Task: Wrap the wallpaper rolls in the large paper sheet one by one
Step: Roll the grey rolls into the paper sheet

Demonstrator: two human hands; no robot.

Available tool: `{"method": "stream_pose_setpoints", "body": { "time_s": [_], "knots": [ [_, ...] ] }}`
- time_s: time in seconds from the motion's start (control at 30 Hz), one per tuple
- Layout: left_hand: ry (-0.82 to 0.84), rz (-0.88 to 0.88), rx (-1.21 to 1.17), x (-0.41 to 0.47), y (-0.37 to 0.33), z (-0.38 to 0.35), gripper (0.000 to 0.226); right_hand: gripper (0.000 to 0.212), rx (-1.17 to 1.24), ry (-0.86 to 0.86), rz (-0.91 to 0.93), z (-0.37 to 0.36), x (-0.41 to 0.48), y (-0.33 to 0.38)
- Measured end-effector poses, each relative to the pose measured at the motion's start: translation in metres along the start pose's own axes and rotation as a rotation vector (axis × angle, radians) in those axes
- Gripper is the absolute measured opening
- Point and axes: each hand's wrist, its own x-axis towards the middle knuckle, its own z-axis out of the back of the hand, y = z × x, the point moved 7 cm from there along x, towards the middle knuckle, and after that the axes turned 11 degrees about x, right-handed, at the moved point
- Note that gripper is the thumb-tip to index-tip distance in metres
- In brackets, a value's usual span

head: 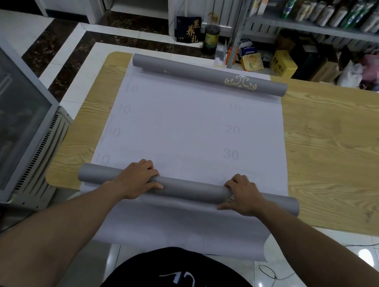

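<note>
The nearer wallpaper roll (191,189) lies crosswise on the large paper sheet (193,129), close to the near edge of the wooden worktop (335,154). Both ends of the roll stick out past the sheet's left and right edges. The left grip (139,176) is clamped on the roll left of its middle, with the fingers curled over the far side and the thumb on the near side. The right grip (241,196) is clamped on it right of the middle in the same way, its thumb stretched low along the near side. Holding it at two spread points probably keeps the roll square to the sheet so the wrap starts without skewing.

The sheet's near end hangs off the worktop toward the person's lap. That leaves a loose flap that could be brought up over the roll, and no paper covers the roll yet, so the wrapping looks barely begun.

The second wallpaper roll (194,73), which carries a gold ornament, lies across the sheet's far end, well apart from the first. It seems placed there to weigh the paper flat while awaiting its own turn. Faint numerals show on the sheet between the two rolls.
</note>
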Motion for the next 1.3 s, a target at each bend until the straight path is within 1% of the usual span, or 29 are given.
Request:
{"method": "stream_pose_setpoints", "body": {
  "time_s": [0.03, 0.07, 0.17, 0.2, 0.27, 0.33, 0.43, 0.5, 0.57, 0.67, 0.77, 0.87, 0.93, 1.0, 1.07, 1.17, 1.3],
  "knots": [
    [0.017, 0.007, -0.007, -0.001, 0.000, 0.000, 0.080, 0.073, -0.007, 0.004, -0.003, -0.001, 0.000, 0.000],
    [0.021, 0.015, -0.024, -0.002, 0.001, -0.002, 0.087, 0.072, -0.008, 0.005, -0.007, -0.001, 0.000, 0.000],
    [0.026, 0.092, -0.136, -0.005, 0.003, -0.001, 0.073, 0.070, 0.042, -0.009, -0.020, 0.003, -0.002, 0.000],
    [0.025, 0.106, -0.159, -0.005, 0.003, 0.000, 0.073, 0.069, 0.079, -0.017, -0.031, 0.005, -0.002, -0.001],
    [0.042, 0.088, -0.136, -0.005, 0.002, -0.001, 0.068, 0.062, 0.100, -0.021, -0.045, 0.008, -0.003, -0.001],
    [0.028, 0.044, -0.082, -0.005, -0.001, -0.001, 0.058, 0.058, 0.081, -0.029, -0.046, 0.007, -0.003, -0.001],
    [-0.066, 0.013, -0.059, -0.003, -0.001, 0.003, 0.050, 0.069, 0.050, -0.086, -0.034, 0.006, -0.004, -0.004],
    [-0.078, 0.011, -0.046, -0.002, 0.000, 0.003, 0.051, 0.078, -0.022, -0.095, -0.018, 0.005, -0.004, -0.005],
    [-0.041, 0.025, -0.036, -0.002, 0.000, 0.000, 0.053, 0.079, -0.068, -0.090, -0.010, 0.004, -0.003, -0.004],
    [-0.039, 0.049, -0.055, -0.002, -0.001, 0.002, 0.057, 0.072, -0.023, -0.116, -0.002, 0.004, -0.003, -0.004],
    [0.005, 0.066, -0.113, -0.004, 0.001, 0.003, 0.064, 0.059, 0.046, -0.132, -0.020, 0.011, -0.003, -0.007],
    [0.035, 0.022, -0.048, -0.004, -0.001, -0.001, 0.056, 0.053, 0.044, -0.114, -0.040, 0.011, -0.002, -0.009],
    [-0.020, 0.007, -0.046, -0.002, -0.002, 0.002, 0.052, 0.058, 0.060, -0.140, -0.039, 0.009, -0.002, -0.011],
    [-0.071, 0.004, -0.035, 0.000, 0.000, 0.005, 0.051, 0.069, 0.022, -0.151, -0.030, 0.009, -0.003, -0.011],
    [-0.049, 0.008, -0.006, 0.002, 0.001, 0.005, 0.052, 0.075, -0.030, -0.125, -0.029, 0.007, -0.003, -0.011],
    [-0.019, 0.018, 0.009, 0.003, 0.000, 0.003, 0.054, 0.071, -0.037, -0.104, -0.044, 0.007, -0.003, -0.011],
    [-0.008, 0.072, -0.077, 0.000, 0.001, 0.009, 0.062, 0.059, 0.032, -0.127, -0.055, 0.014, -0.004, -0.011]
  ]
}}
